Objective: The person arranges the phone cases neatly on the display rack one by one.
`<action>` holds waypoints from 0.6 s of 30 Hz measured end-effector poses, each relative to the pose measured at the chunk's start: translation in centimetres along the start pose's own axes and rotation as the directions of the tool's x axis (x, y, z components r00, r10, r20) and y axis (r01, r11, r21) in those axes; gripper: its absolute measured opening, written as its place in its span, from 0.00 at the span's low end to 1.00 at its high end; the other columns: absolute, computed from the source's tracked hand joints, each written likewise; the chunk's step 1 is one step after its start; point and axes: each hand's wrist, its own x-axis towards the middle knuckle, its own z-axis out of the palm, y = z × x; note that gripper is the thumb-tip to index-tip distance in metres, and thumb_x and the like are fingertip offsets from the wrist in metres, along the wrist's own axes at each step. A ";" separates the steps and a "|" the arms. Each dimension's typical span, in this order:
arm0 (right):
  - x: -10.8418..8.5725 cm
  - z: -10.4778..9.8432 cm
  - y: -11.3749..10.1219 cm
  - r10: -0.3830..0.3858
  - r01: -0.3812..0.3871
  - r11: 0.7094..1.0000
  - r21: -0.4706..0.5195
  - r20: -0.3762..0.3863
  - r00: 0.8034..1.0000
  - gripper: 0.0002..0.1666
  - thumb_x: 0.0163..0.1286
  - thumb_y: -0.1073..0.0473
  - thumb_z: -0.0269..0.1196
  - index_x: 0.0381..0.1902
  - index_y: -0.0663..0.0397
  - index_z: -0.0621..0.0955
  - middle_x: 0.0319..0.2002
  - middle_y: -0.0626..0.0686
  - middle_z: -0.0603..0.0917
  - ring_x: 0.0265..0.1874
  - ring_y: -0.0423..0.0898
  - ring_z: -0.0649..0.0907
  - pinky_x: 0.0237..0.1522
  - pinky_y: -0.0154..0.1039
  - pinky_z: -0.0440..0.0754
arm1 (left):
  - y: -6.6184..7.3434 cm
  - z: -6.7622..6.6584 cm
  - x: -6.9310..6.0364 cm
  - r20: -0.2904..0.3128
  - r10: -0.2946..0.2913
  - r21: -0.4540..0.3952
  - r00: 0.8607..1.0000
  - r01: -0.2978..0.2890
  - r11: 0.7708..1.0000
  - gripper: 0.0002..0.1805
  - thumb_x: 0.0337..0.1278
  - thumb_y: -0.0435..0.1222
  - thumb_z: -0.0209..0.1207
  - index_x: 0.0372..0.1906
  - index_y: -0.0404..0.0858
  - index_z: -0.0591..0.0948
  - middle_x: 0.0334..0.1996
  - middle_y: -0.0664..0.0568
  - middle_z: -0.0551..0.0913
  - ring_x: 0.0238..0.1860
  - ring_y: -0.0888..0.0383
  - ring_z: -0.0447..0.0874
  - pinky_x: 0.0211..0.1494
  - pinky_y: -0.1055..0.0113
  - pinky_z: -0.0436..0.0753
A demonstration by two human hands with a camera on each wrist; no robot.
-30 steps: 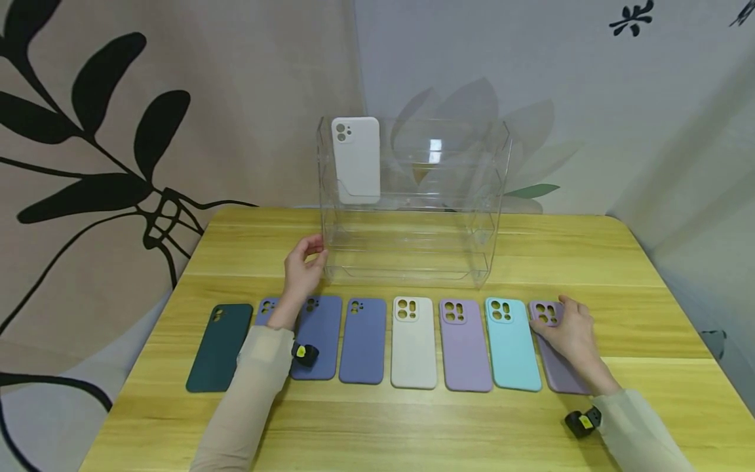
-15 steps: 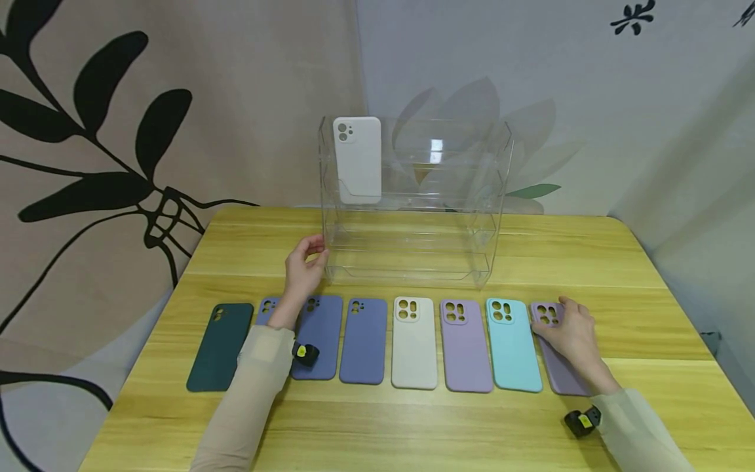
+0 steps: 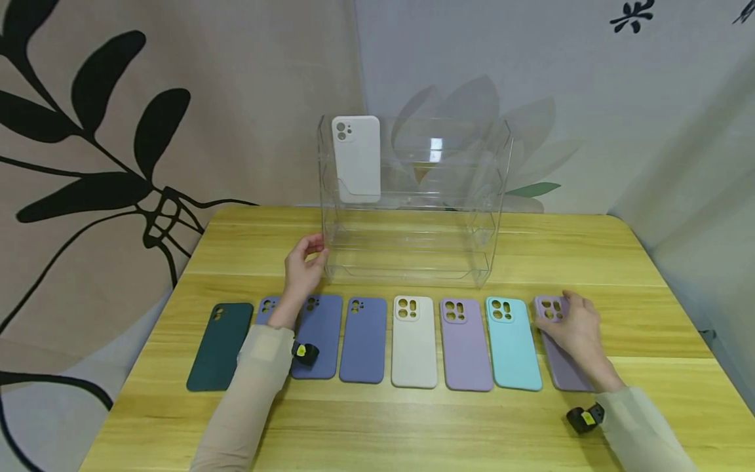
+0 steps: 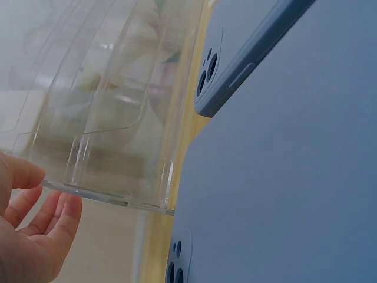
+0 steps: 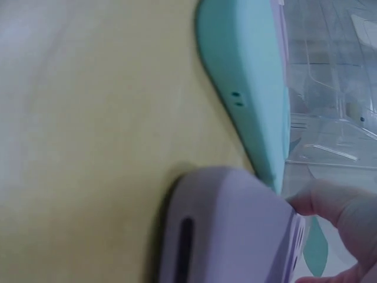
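My right hand [image 3: 577,328] grips the purple phone case [image 3: 565,364] at the right end of a row, thumb on its left edge near the camera cutouts. Fingers on its far edge are partly hidden. In the right wrist view this case [image 5: 247,230] looks close to the table, beside the turquoise case [image 5: 247,71]. With thumb and fingertips, my left hand [image 3: 303,267] pinches the left side edge of a clear display rack [image 3: 407,270]; the left wrist view shows the thumb and fingers on either side of the clear panel [image 4: 112,197]. A white phone case [image 3: 358,164] stands upright in the rack's upper left.
Along the wooden table [image 3: 425,432] lie a dark green case [image 3: 221,347], several blue cases [image 3: 362,344], an off-white case [image 3: 414,347], a lilac case [image 3: 466,347] and a turquoise case [image 3: 514,347]. My left forearm [image 3: 250,387] crosses above the left part of the row.
The purple case has shifted slightly to the right and away from the turquoise one, with my right hand on it. My left hand stays on the rack.
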 end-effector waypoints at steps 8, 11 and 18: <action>0.4 -0.7 -0.6 -0.063 0.065 0.998 0.027 -0.085 0.994 0.46 0.48 0.62 0.69 0.59 0.82 0.62 0.49 0.81 0.67 0.44 0.70 0.68 0.39 0.64 0.71 | -0.1 0.0 0.1 -0.007 0.006 0.006 1.000 -0.006 1.000 0.15 0.56 0.20 0.54 0.50 0.18 0.73 0.46 0.27 0.76 0.48 0.39 0.76 0.48 0.66 0.78; 0.6 -0.9 -1.1 -0.086 0.090 0.995 0.039 -0.107 0.991 0.45 0.48 0.62 0.68 0.59 0.81 0.63 0.50 0.81 0.67 0.44 0.70 0.68 0.40 0.64 0.70 | -0.1 0.0 0.1 -0.010 0.006 0.004 1.000 -0.006 1.000 0.15 0.56 0.19 0.54 0.50 0.18 0.73 0.46 0.27 0.76 0.48 0.39 0.76 0.45 0.75 0.76; 1.1 -1.5 -2.6 -0.124 0.135 0.989 0.061 -0.152 0.980 0.43 0.48 0.63 0.68 0.58 0.81 0.65 0.51 0.81 0.67 0.46 0.72 0.68 0.41 0.66 0.70 | -0.2 0.0 0.1 0.003 -0.014 0.006 1.000 0.014 1.000 0.15 0.57 0.20 0.54 0.50 0.19 0.72 0.46 0.28 0.76 0.49 0.40 0.75 0.48 0.72 0.78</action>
